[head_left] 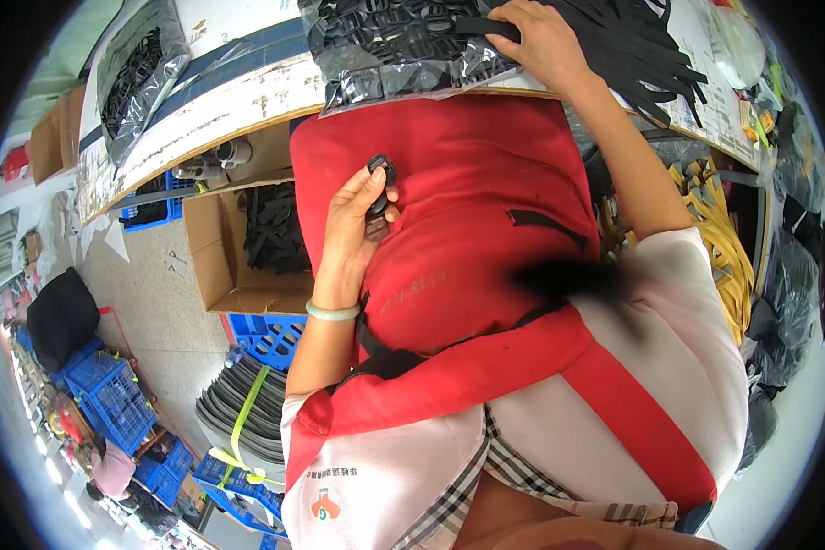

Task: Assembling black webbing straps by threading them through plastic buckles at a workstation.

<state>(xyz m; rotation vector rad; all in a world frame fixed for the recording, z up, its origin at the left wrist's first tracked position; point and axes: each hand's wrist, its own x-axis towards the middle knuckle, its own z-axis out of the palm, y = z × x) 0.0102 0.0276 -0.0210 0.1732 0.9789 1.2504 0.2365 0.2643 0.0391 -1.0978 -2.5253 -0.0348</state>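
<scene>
My left hand [350, 220] is held over the red apron [449, 174] on my lap. Its fingers are closed round a small black plastic buckle [381, 169], partly hidden by the thumb and fingers. On the table ahead, my right hand [548, 44] pinches a flat black webbing strap [478, 27]. The strap's short end points left, over a clear plastic bag [339, 92] full of black buckles [394, 41]. Just right of this hand, a heap of loose black straps [646, 60] spreads toward the table's front edge.
Another clear bag of black parts [136, 87] lies on the table's left. Below the worn table edge [220, 124] stands a cardboard box [209, 252] holding black strips. Yellow straps [720, 247] hang at right. Blue crates [110, 394] and another person [115, 469] are farther left.
</scene>
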